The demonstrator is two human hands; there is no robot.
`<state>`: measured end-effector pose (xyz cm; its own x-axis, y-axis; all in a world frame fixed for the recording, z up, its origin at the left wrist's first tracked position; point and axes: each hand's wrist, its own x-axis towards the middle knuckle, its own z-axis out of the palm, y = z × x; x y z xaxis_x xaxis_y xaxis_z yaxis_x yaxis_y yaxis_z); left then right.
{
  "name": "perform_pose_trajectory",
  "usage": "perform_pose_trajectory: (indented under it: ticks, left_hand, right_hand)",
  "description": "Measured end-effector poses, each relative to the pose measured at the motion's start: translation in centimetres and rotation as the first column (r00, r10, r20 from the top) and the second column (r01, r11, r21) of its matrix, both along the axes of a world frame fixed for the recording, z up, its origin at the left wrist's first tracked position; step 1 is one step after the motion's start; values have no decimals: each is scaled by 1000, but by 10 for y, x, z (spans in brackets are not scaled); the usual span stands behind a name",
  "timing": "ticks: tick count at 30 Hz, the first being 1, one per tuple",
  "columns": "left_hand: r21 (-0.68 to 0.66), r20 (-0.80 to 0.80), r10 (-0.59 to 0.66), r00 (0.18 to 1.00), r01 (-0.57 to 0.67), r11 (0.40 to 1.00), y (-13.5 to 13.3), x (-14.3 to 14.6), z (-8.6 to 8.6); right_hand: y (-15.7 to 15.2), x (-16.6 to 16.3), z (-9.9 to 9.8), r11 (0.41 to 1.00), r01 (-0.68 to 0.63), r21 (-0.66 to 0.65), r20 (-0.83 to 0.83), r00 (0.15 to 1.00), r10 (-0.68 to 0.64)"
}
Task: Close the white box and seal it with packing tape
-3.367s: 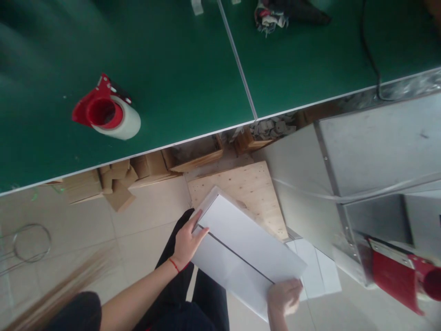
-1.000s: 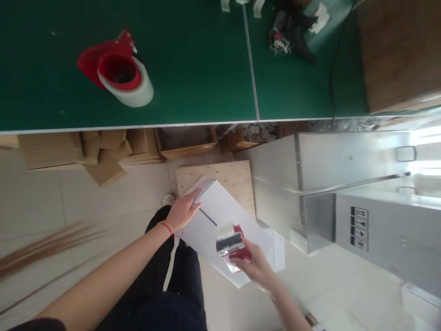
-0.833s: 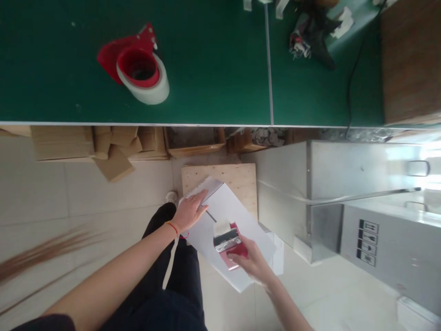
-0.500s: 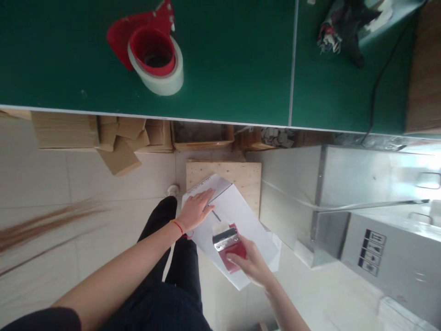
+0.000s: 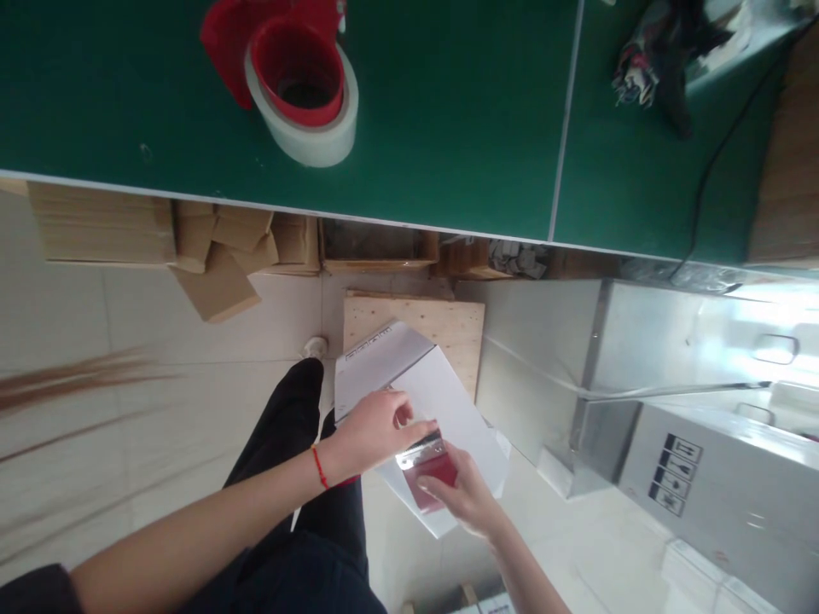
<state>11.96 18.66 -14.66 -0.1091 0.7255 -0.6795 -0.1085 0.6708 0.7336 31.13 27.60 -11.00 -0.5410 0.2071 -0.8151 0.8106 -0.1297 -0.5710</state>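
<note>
Both hands (image 5: 409,452) w/ tape dispenser (image 5: 426,465) mid white box (image 5: 441,392).

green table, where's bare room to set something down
Bare green table runs between the tape dispenser and the white seam. Beyond the seam, the bundle and black cable crowd it.
</note>
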Motion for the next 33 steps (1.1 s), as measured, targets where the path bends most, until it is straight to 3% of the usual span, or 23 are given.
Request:
perform_pose_trajectory:
  ticks: [3,6,11,17,20,23,27,33]
  left_hand:
    - [-10,-64,-93,994,93,996,5,2,2]
    - [-24,-79,-106,991,105,994,9,2,-2]
    - [-149,166,66,984,-41,988,14,3,-8]
    - [-119,177,98,979,-78,990,11,8,-8]
    - [-183,313,224,923,-173,968,10,12,-15]
    - [-240,434,386,814,-309,920,14,12,-22]
    - [-233,455,495,740,-438,868,19,-1,-24]
    - [-154,376,489,787,-467,871,16,-34,-32]
  right_hand:
    - [1,-3,1,1000,-1,-15,21,1000,1]
    - [5,-4,0,999,-8,-52,38,999,10]
    - [14,-6,-2,996,-59,-72,100,993,66]
    - [17,-20,3,987,-107,-122,129,984,122]
    - [19,-27,6,971,-105,-215,159,977,140]
    - [23,-32,6,967,-91,-237,182,974,136]
    - [28,-40,8,983,-93,-158,204,971,124]
    - [30,-46,14,984,-88,-152,253,960,125]
